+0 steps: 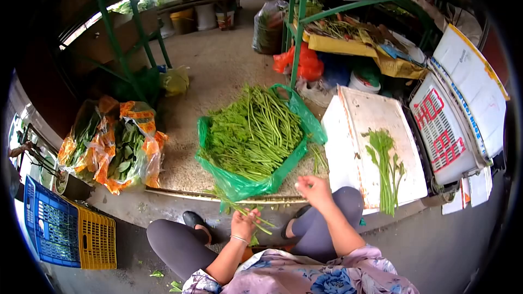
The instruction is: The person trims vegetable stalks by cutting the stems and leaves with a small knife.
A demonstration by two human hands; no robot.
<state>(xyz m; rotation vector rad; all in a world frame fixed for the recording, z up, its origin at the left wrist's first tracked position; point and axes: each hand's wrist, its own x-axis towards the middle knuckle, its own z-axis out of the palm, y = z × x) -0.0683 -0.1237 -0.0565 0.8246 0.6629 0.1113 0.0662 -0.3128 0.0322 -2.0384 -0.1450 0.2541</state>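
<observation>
Blue crate (49, 223): placed against yellow crate (98, 237), on the ground.
Orange-printed bags (111, 144): filled with dark green leaves.
Left hand (246, 222): pinching thin green stalks (233, 205), near the green bag (234, 184).
Leafy greens (256, 130): heaped inside this opened bag.
Right hand (315, 191): raised, loosely curled; cannot tell if touching at fingertips.
Small bunch (385, 177): lying on white foam box (359, 114).

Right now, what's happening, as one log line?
left hand: holds thin green leafy stems | right hand: nothing visibly held | green plastic bag: open, heaped with long-stemmed greens
</observation>
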